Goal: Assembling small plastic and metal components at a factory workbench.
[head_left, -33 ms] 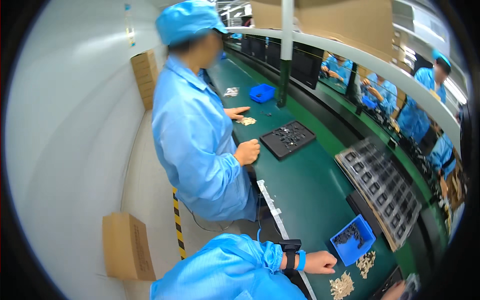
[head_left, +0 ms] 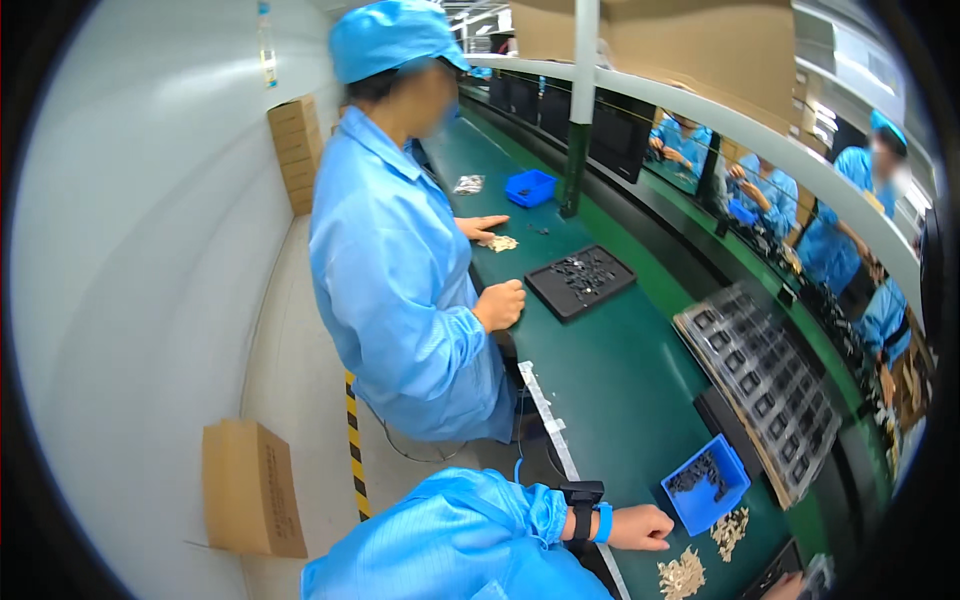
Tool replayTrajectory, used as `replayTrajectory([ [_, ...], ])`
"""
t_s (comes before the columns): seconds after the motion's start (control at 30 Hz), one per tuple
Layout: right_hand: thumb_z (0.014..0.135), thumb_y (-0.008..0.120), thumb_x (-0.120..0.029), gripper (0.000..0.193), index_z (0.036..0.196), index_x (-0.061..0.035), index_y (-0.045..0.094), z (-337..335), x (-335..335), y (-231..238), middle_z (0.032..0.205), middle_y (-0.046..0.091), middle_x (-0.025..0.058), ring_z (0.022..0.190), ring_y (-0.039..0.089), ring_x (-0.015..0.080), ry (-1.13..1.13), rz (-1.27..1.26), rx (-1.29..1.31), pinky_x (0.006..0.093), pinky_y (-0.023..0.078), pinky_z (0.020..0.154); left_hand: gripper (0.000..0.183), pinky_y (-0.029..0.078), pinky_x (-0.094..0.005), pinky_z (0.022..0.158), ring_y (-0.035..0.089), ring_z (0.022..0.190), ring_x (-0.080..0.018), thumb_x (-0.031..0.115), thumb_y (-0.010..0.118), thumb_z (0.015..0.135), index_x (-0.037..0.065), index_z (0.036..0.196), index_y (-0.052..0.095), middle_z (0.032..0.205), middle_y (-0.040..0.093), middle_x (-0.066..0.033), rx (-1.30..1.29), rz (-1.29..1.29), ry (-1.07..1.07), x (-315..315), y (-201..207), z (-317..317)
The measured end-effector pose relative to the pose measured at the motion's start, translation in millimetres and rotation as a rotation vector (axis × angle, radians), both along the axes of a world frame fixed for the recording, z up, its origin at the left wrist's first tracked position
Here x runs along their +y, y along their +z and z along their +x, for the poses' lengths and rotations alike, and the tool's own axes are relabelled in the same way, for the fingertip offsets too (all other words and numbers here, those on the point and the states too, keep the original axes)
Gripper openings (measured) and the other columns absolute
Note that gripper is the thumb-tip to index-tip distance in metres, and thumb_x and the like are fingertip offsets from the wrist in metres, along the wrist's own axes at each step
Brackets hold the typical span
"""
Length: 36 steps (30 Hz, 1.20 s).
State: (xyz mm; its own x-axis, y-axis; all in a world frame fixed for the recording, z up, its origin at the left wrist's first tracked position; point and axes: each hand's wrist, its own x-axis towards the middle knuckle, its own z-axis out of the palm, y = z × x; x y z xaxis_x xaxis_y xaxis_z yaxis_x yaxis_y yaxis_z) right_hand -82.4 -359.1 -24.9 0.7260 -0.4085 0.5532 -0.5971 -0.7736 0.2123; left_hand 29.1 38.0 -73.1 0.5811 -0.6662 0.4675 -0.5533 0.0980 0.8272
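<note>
Left hand [head_left: 640,527] curled closed beside blue bin [head_left: 712,512], likely light, stiff, best lifted by rim; right hand [head_left: 786,587]: grip unclear.

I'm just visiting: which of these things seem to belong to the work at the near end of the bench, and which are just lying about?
Likely the work:
blue bin beside the left hand
dark parts inside it
two beige piles

Seemingly just lying about:
cardboard box on the floor
stacked cartons by the wall
</note>
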Motion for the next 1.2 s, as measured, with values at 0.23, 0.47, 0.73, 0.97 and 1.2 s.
replayTrajectory([
  [0.23, 0.082, 0.059, -0.052, 0.037, 0.100, -0.0209, 0.067, -16.5, 12.4, -32.9, 0.090, 0.066, 0.0105, 0.073, 0.065, 0.0274, 0.157, -0.355, -0.235, 0.0340, 0.053, 0.057, 0.034, 0.029, -0.0383, 0.049, 0.035, 0.050, -0.0254, 0.015, 0.065, 0.080, 0.002, 0.062, 0.038, 0.055, 0.036, -0.0105, 0.013, -0.055, -0.024, -8.3, -14.1, 7.7],
  [0.47, 0.085, 0.055, -0.050, 0.038, 0.102, -0.0170, 0.066, -18.2, 7.1, -34.2, 0.100, 0.064, 0.0113, 0.089, 0.062, 0.0295, 0.105, 0.035, -0.223, 0.0406, 0.051, 0.074, 0.034, 0.029, -0.0380, 0.048, 0.035, 0.048, -0.0257, 0.014, 0.064, 0.079, 0.002, 0.061, 0.038, 0.053, 0.036, -0.0109, -0.030, -0.108, -0.002, -5.8, -15.0, 3.6],
  [0.73, 0.090, 0.047, -0.049, 0.050, 0.121, -0.0116, 0.057, -43.6, 52.9, -2.8, 0.124, 0.051, 0.0243, 0.114, 0.048, 0.0384, 0.101, 0.265, 0.011, 0.0436, 0.039, 0.096, 0.035, 0.033, -0.0391, 0.050, 0.037, 0.052, -0.0268, 0.019, 0.064, 0.079, 0.002, 0.062, 0.038, 0.059, 0.038, -0.0116, -0.077, -0.051, 0.009, 0.7, -4.6, -10.7],
  [0.97, 0.086, 0.050, -0.011, 0.020, 0.096, -0.0013, 0.064, -0.3, 22.4, 7.4, 0.104, 0.062, 0.0165, 0.101, 0.057, 0.0326, 0.287, 0.507, -0.240, 0.0377, 0.045, 0.088, 0.019, 0.043, -0.0308, 0.051, 0.052, 0.054, -0.0180, 0.017, 0.073, 0.076, 0.003, 0.069, 0.061, 0.062, 0.057, -0.0093, -0.060, 0.118, 0.132, 10.4, 7.8, 3.6],
  [1.2, 0.082, 0.059, -0.014, 0.026, 0.106, -0.0042, 0.061, -67.9, 31.6, -0.6, 0.111, 0.058, 0.0156, 0.107, 0.052, 0.0328, 0.236, 0.516, -0.233, 0.0395, 0.042, 0.092, 0.022, 0.042, -0.0282, 0.053, 0.055, 0.058, -0.0185, 0.000, 0.069, 0.073, 0.000, 0.062, 0.050, 0.067, 0.061, -0.0102, -0.057, 0.149, 0.106, 2.0, 26.1, -6.9],
])
